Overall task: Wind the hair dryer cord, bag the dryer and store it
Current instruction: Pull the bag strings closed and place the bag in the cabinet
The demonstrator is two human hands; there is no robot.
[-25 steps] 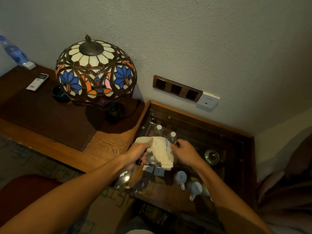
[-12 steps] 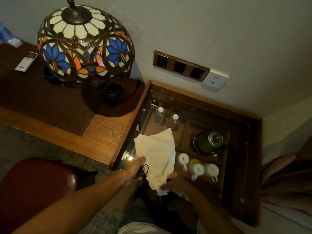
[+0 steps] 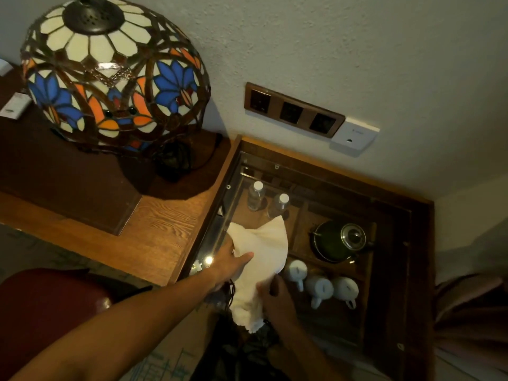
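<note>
Both hands grip a cream cloth bag over the near left corner of the glass-topped cabinet: the left hand pinches its upper side, the right hand clasps its lower end. A dark cord dangles beneath the left hand, just right of the desk edge. Under the glass stand two bottles, a kettle and three cups.

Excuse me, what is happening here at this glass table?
A person holds a cream cloth bag with both hands above the glass-topped wooden cabinet. The left hand grips its upper side, where thin dark cords hang; the right hand holds its lower part. Whether the dryer is inside cannot be seen.
</note>
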